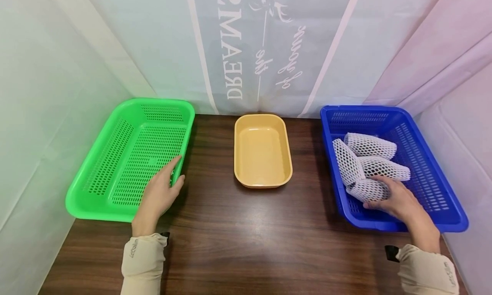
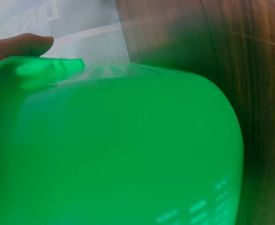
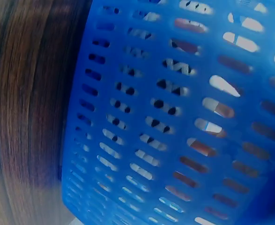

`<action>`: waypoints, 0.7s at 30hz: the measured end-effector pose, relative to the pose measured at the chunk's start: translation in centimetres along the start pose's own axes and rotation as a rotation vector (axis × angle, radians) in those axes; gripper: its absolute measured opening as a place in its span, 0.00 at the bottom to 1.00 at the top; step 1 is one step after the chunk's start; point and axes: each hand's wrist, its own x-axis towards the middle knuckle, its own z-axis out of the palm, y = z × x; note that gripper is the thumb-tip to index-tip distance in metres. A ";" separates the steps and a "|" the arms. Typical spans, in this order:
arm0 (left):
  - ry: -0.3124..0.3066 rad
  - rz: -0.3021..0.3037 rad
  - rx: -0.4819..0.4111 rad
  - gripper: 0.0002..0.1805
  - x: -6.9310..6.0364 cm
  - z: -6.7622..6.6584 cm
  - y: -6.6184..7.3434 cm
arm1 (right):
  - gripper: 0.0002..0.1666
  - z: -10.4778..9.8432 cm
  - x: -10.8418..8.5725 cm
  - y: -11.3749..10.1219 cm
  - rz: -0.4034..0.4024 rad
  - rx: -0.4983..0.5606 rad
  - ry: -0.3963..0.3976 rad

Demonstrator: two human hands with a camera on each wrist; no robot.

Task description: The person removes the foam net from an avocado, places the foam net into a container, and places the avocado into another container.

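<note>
In the head view, my right hand (image 1: 399, 201) reaches into the blue basket (image 1: 442, 179) and grips the nearest white foam-netted item (image 1: 369, 190), thumb on its near side. Three more netted items lie beside it: one upper (image 1: 370, 146), one middle (image 1: 385, 168), one slanting along the left wall (image 1: 347, 162). My left hand (image 1: 158, 197) rests at the right rim of the green basket (image 1: 88, 158), fingers extended, thumb apart. Its thumb (image 2: 27, 45) shows over the green wall (image 2: 128, 150) in the left wrist view. The blue basket's slotted wall (image 3: 142, 108) hides most of the right hand in the right wrist view.
A yellow tray (image 1: 262, 156), with nothing in it, stands between the two baskets on the dark wooden table (image 1: 246, 243). Behind them hangs a printed cloth (image 1: 246, 51), and pale cloth walls stand at both sides.
</note>
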 end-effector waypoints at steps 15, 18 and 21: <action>-0.045 0.052 -0.037 0.33 -1.3 -0.2 -1.3 | 0.62 -0.4 0.2 0.2 0.106 -0.028 -0.125; -0.028 0.067 -0.040 0.33 -1.4 -0.1 -1.5 | 0.59 -0.2 0.3 0.3 0.087 -0.023 -0.115; -0.013 0.076 -0.039 0.33 -1.4 0.0 -1.6 | 0.57 -0.1 0.3 0.2 0.093 -0.036 -0.110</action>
